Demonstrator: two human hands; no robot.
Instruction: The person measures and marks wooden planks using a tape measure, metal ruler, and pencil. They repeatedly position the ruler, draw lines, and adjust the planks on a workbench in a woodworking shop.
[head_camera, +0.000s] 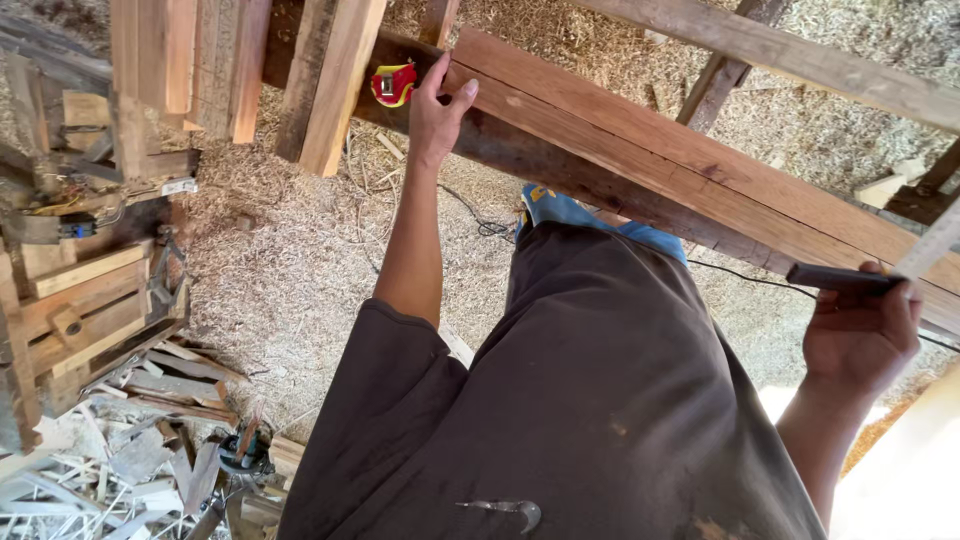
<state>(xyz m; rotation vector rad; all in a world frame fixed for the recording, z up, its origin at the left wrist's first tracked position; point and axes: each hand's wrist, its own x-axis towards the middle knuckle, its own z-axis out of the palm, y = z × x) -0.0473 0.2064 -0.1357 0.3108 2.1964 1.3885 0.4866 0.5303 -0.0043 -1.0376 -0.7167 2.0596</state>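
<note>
A long reddish wooden plank (660, 160) runs diagonally from top centre to the right edge. My left hand (438, 105) reaches out along it and touches a red and yellow tape measure (393, 84) lying at the plank's far end. My right hand (862, 330), near the right edge, is closed on a try square with a dark handle (840, 277) and a pale metal blade (930, 245), held against the plank's near edge. My dark brown shirt fills the lower middle.
Sawdust and shavings (290, 270) cover the floor. Upright timbers (330, 80) stand at top left. A wooden bench with tools (80, 290) and offcuts (130, 470) lie at left. A black cable (480, 222) trails under the plank. Another beam (800, 60) crosses top right.
</note>
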